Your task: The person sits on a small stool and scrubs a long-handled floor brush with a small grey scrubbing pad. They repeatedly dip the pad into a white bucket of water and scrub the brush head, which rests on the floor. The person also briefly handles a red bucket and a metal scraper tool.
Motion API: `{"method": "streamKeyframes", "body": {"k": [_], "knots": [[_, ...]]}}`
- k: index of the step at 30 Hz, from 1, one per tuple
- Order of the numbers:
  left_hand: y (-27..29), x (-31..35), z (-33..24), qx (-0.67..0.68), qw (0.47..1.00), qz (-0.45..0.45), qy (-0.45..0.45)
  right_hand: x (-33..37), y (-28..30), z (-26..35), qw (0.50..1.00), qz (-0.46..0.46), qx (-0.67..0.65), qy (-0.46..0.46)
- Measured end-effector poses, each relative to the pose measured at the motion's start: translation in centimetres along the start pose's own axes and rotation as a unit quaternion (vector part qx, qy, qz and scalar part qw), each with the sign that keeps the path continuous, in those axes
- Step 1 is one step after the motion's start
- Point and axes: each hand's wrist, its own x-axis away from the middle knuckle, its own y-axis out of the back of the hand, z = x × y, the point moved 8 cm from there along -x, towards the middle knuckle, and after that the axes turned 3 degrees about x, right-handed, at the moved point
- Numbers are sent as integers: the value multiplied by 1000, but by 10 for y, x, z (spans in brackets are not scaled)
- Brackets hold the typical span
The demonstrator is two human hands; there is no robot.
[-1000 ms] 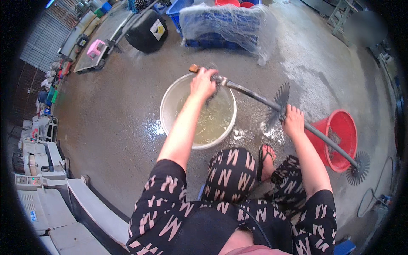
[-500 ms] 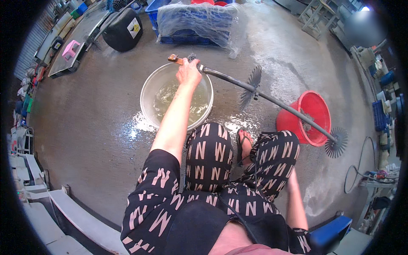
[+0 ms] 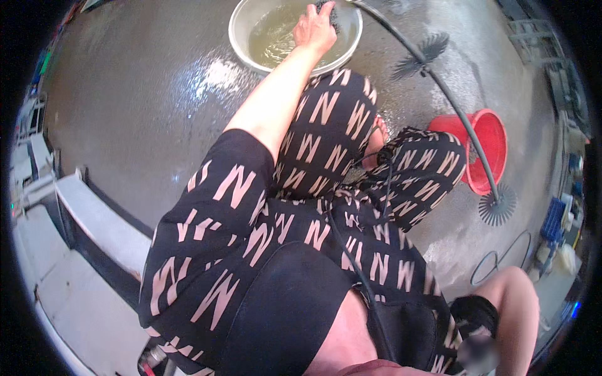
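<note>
Grasping a dark bristly piece point(image 3: 335, 17): left hand point(image 3: 315, 29) curled over the pale tub point(image 3: 240, 47), right hand out of view.
Rod point(image 3: 450, 98) slants from beside the tub past the red bucket point(image 3: 501, 141); judged stiff, moderately heavy, slippery if wet, best held on bare shaft between the toothed discs point(image 3: 495, 211). Count: one rod, two discs visible, one tub, one bucket, one bristly piece.

Right hand released rod point(image 3: 448, 94), dropped from view; right arm point(image 3: 519, 313), elbow bent, folded back at near right. Far blue crates, black container slipped out of frame.
</note>
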Motion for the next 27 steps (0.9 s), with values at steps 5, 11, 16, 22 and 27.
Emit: {"method": "streamKeyframes", "body": {"k": [5,11,16,22,27], "knots": [[-34,14,71,-109,988,25,109,18,-73,-23,991,79,-47,-98],[-51,9,81,-118,981,99,116,31,-93,-28,984,94,-63,-136],[-66,6,95,-109,975,132,140,33,-99,-30,982,97,-69,-150],[-42,16,79,-58,978,125,157,37,-110,-31,978,104,-77,-162],[-44,16,80,-48,974,133,175,38,-114,-37,976,103,-81,-173]]}}
